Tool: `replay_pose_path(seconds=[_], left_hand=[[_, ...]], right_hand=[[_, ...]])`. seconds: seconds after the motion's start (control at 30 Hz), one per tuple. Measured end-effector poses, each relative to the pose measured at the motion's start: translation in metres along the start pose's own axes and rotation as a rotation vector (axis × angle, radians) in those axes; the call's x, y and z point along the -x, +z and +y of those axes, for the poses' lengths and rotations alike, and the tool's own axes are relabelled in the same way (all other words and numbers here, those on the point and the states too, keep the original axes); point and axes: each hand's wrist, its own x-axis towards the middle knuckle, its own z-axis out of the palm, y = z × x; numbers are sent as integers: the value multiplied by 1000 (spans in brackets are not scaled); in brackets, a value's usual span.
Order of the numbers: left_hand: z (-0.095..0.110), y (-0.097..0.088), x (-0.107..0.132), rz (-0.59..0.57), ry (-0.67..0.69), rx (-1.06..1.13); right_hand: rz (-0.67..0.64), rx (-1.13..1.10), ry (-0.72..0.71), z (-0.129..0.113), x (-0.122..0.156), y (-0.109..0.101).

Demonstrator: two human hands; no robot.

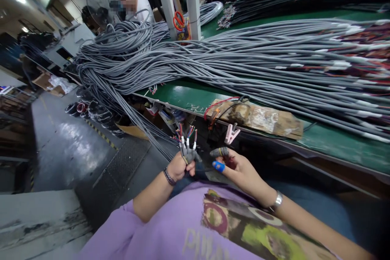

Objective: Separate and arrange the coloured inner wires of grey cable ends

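1. Several grey cables (188, 145) are bunched in my left hand (178, 165), just below the middle of the frame. White bands near their ends, coloured wires fanning out the top, the rest trailing off to the upper left.
2. My right hand (240, 168) is just to the right of that, not touching it. Thumb and index tips are a narrow gap apart, nothing between them; other fingers curl under, so can't tell if anything's tucked in there. Blue tape on the thumb, grey wrap on the index.
3. Pale pink clothespin (232, 134) sits above my right hand, by the bench edge.
4. Beat-up wooden board (274, 122) right of centre, red and black leads at its left end, on the green bench (341, 150).
5. Big pile of grey cable (189, 59) sprawls across the upper half, stripped ends at far right.
6. Upper left: fan (98, 6) and a co-worker (144, 8) in white.
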Motion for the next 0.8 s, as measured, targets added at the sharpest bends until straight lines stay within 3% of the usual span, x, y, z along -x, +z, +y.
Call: replay_pose_path(seconds=[0.13, 0.23, 0.47, 0.6, 0.8], left_hand=[[13, 8, 8, -62, -8, 113], [18, 15, 9, -106, 2, 53], [25, 30, 6, 69, 58, -66], [26, 37, 4, 31, 111, -26], [16, 42, 3, -34, -10, -81]], right_hand=[[8, -57, 46, 2, -3, 1], [0, -119, 108, 1, -4, 2], [60, -346, 252, -1, -4, 0], [60, -437, 271, -6, -5, 4], [67, -460, 270, -5, -7, 10]])
